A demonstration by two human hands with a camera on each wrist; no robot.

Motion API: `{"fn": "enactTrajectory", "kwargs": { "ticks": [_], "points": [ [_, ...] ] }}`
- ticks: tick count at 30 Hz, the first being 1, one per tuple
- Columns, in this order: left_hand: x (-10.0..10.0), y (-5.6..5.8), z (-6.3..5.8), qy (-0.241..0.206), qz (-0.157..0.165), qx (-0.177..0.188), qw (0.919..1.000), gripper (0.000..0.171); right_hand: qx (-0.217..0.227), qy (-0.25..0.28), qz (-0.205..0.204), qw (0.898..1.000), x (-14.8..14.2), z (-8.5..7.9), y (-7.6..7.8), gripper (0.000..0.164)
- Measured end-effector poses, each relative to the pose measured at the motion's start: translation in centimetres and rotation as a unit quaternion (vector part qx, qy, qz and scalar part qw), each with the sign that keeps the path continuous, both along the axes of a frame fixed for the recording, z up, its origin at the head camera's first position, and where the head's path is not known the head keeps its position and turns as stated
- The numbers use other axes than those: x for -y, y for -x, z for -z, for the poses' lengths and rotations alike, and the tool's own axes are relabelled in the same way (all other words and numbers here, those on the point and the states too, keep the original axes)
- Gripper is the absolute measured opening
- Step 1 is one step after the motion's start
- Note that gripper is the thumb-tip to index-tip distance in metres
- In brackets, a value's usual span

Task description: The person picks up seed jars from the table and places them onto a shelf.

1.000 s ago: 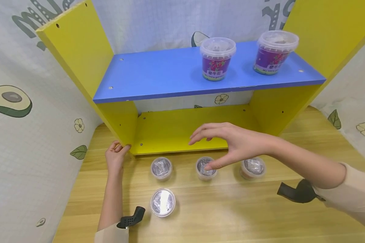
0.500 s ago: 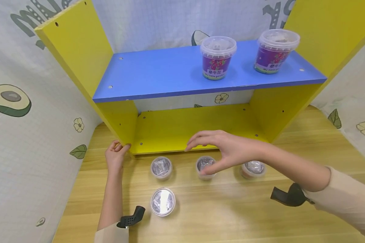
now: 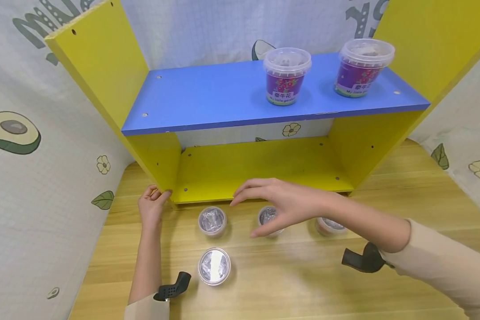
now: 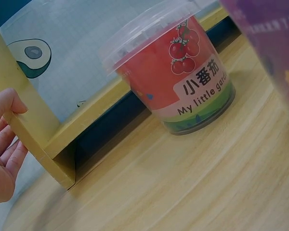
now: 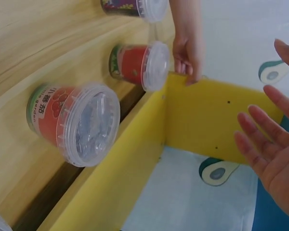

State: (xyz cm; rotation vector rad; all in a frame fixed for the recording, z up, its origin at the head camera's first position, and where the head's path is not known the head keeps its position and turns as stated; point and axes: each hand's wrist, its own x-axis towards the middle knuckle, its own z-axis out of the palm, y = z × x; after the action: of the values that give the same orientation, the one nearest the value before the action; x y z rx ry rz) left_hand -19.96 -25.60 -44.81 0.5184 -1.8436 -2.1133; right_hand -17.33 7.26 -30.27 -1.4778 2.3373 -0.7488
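My left hand (image 3: 151, 209) grips the front edge of the yellow shelf's left side panel (image 4: 38, 139) near the tabletop, thumb on one face and fingers on the other. Palm down and empty, my right hand (image 3: 278, 202) hovers above the middle tub (image 3: 266, 215), its fingers spread and partly covering it. To the left stands a clear-lidded tub (image 3: 212, 221) with a red tomato label. Another tub (image 3: 214, 266) is in front of it, and a third (image 3: 330, 226) sits right, partly behind my right forearm. In the right wrist view, red labels show on two tubs.
Two purple-labelled tubs, one mid-right (image 3: 285, 86) and one farther right (image 3: 356, 80), stand on the blue upper board (image 3: 200, 100). Below it lies the yellow bottom board (image 3: 240, 166). A printed cloth (image 3: 60, 195) hangs behind and beside the wooden table (image 3: 288, 289).
My right hand has moved left and slightly lower toward the front, passing over the middle tub. My left hand stays on the side panel. The tubs have not moved.
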Motion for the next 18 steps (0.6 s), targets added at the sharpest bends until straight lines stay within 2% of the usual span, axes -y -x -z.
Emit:
{"fn": "enactTrajectory", "kwargs": {
  "ticks": [12, 18],
  "points": [
    [0.0, 0.2, 0.1, 0.004, -0.002, -0.001, 1.0000, 0.024, 0.001, -0.012, -0.012, 1.000, 2.0, 0.8, -0.5, 0.060],
    [0.0, 0.1, 0.1, 0.003, -0.002, -0.002, 1.0000, 0.024, -0.002, -0.034, -0.024, 0.999, 3.3, 1.6, -1.0, 0.060]
  ]
}}
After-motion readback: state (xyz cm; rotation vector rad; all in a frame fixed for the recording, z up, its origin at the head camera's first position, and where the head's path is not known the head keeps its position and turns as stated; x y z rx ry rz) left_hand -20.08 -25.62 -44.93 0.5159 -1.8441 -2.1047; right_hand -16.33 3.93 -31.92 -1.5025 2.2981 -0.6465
